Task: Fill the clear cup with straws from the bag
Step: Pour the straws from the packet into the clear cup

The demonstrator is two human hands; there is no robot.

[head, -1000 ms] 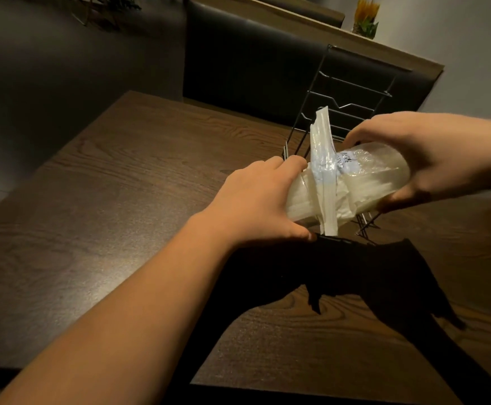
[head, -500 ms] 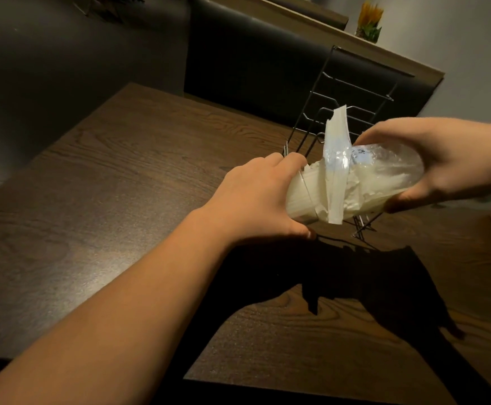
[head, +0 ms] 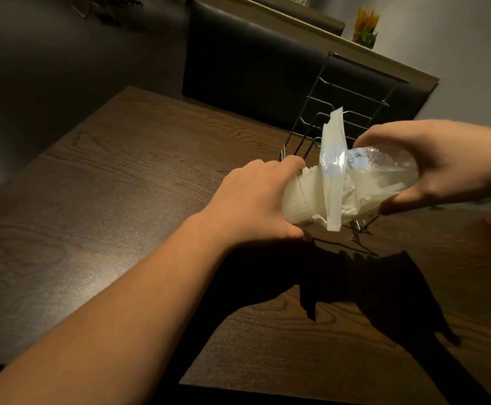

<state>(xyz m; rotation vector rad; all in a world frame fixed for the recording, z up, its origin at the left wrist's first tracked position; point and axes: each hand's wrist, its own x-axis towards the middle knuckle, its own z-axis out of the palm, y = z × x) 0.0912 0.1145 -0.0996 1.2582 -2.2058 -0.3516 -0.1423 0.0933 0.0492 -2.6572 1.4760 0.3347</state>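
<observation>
My left hand (head: 256,200) grips a clear cup (head: 295,201) lying nearly sideways above the table, its mouth facing right. White straws (head: 311,194) pack the cup's mouth. My right hand (head: 442,165) holds the glossy clear straw bag (head: 384,171) at its far end, raised a little higher than the cup. The bag's crumpled mouth meets the cup, and a white flap (head: 333,147) sticks up between them. How deep the straws reach is hidden by my left hand.
A black wire rack (head: 346,95) stands just behind the cup and bag on the dark wooden table (head: 121,185). Beyond the table is a dark bench back (head: 253,59), with a small plant (head: 365,27) on the ledge above.
My right hand has lifted the bag end, so the bag tilts down toward the cup. The flap leans more to the right. My left hand stays in place.
</observation>
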